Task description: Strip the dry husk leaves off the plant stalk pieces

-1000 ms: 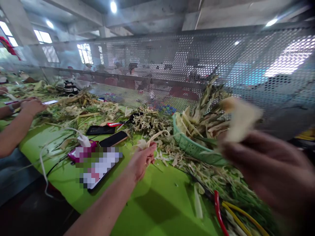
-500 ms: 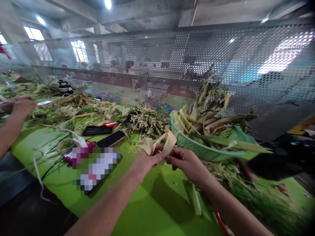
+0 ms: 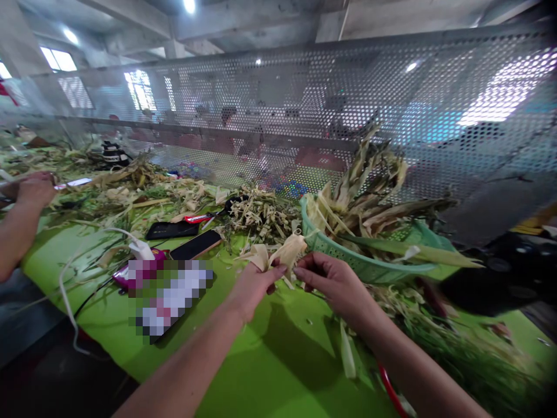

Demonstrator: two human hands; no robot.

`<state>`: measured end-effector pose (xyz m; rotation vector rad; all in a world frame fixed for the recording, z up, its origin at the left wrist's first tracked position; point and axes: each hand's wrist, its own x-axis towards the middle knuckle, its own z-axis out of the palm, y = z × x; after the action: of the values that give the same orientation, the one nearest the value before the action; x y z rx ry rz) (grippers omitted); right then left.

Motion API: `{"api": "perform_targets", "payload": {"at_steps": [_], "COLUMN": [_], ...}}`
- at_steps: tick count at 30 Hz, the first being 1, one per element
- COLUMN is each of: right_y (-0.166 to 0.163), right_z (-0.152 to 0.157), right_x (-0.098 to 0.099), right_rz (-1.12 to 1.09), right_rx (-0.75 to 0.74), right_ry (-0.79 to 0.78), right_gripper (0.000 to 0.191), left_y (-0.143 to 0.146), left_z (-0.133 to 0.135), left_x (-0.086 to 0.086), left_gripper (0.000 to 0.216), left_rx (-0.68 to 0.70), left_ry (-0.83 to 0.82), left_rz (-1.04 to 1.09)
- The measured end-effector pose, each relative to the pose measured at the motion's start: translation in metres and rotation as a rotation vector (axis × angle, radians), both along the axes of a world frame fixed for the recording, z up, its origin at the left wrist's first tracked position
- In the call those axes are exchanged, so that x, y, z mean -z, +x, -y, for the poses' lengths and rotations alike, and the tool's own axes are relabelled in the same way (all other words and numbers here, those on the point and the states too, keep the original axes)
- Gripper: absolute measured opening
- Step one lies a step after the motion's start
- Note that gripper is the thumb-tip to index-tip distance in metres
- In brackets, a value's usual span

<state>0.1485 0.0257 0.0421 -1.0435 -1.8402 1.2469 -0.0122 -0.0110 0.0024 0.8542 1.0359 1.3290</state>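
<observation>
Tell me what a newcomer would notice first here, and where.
The eye would probably go first to the pale husk-like strips held in the left hand at mid-picture, with the right hand close beside them over a vivid green tabletop. Next comes the mint-green basket to the right, heaped with dry leaves. Behind everything, a perforated metal screen spans the view.

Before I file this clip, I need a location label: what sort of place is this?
Probably a workshop or factory hall: bare grey concrete ceiling beams, a grey perforated-metal partition, and a bright-green tabletop strewn with pale husk-like scraps.
</observation>
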Motion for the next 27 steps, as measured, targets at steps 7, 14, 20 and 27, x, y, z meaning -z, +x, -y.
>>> {"api": "perform_targets", "payload": {"at_steps": [7, 14, 20, 27], "right_y": [0.021, 0.046, 0.027, 0.003], "right_z": [0.001, 0.007, 0.008, 0.004], "right_x": [-0.030, -0.066, -0.042, -0.008], "right_rz": [-0.271, -0.496, 0.078, -0.240], "right_rx": [0.142, 0.210, -0.099, -0.091], "right_ry": [0.031, 0.069, -0.070, -0.113], "right_gripper": [0.018, 0.017, 0.031, 0.039], "left_y": [-0.002, -0.006, -0.005, 0.003], "left_z": [-0.003, -0.004, 0.000, 0.008], "left_x": [0.001, -0.003, -0.010, -0.008], "left_gripper": [0.035, 0.043, 0.050, 0.042], "left_rx": [-0.033, -0.117, -0.078, 0.176], "left_ry": [-0.007, -0.057, -0.077, -0.107], "left_rz": [0.097, 0.244, 0.324, 0.236]}}
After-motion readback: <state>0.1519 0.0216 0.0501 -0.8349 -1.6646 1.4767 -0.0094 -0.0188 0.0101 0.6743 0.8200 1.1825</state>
